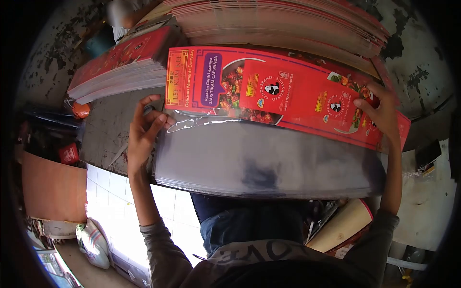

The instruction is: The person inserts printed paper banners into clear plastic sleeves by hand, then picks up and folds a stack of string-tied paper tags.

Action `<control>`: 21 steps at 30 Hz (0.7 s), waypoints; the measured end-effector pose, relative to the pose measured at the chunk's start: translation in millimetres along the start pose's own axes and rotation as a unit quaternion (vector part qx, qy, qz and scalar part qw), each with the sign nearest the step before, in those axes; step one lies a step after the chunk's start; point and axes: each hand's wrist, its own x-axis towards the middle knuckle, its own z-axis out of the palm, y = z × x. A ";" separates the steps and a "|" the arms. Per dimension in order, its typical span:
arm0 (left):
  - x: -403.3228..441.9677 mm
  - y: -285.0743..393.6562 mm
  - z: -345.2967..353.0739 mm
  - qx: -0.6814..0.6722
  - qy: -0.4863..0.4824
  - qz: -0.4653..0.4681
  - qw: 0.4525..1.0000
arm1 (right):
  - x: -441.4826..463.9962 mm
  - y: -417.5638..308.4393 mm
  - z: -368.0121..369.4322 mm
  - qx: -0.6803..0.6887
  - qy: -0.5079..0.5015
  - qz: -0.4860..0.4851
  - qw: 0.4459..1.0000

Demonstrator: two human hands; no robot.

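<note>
Work looked unfinished: the right hand (pixel 385 109) gripped a red sheet (pixel 297 96) partly over plastic film (pixel 216 151), the left hand's (pixel 142 134) hold unclear, the far stack (pixel 278 25) untouched.

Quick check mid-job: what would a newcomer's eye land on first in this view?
First, the long red printed panel slanting across the centre, the right hand at its right end. Next, the glossy grey plastic just below it in the picture. Then the tall pile of red-edged sheets behind, along the top.
</note>
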 end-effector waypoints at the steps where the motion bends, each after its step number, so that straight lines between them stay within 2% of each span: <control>1: -0.3 -1.2 0.4 0.000 -0.002 -0.003 1.000 | -0.6 1.6 0.6 -0.010 0.013 -0.015 1.000; 4: -0.3 -2.6 0.6 -0.003 0.004 0.001 1.000 | 1.6 -1.7 -3.4 -0.049 0.002 -0.046 0.998; 8: -1.2 -0.4 2.4 0.018 0.020 -0.001 1.000 | 0.7 2.5 -3.4 -0.038 0.005 -0.032 0.999; 10: -1.5 -1.6 2.3 0.018 0.021 0.000 1.000 | 0.3 -7.1 -3.9 -0.049 -0.011 0.012 0.999; 13: -1.0 -3.1 1.4 0.020 0.018 0.006 1.000 | 0.2 2.4 1.8 -0.054 0.011 -0.035 0.998; 16: -1.9 -3.5 1.5 0.013 0.013 0.014 1.000 | -1.8 8.7 -1.9 -0.085 -0.047 -0.003 0.995; 21: -1.2 -2.7 2.6 0.023 0.029 -0.018 0.999 | -1.8 -4.9 1.4 -0.064 -0.041 -0.008 0.997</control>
